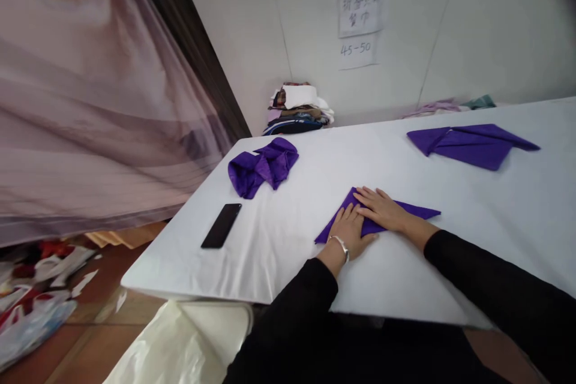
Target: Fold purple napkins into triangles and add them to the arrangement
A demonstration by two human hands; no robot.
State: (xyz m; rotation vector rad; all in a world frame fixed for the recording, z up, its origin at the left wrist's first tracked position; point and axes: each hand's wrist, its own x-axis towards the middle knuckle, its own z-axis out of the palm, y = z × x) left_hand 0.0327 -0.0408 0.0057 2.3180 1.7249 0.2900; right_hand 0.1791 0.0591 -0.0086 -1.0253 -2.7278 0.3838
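A purple cloth napkin, folded into a triangle, lies on the white-covered table in front of me. My left hand, with a bracelet at the wrist, rests flat on its left part, fingers stretched out. Just beside it, my right hand presses flat on the middle, its fingertips close to the left hand's. The hands hide much of the napkin's centre. Farther left stands a bunched, folded purple napkin. At the back right is another folded purple napkin with pointed ends.
A black phone lies near the table's left edge. Stacked clothes sit behind the table by the wall. Paper signs hang above. A pinkish curtain drapes at left, with plastic bags on the floor below.
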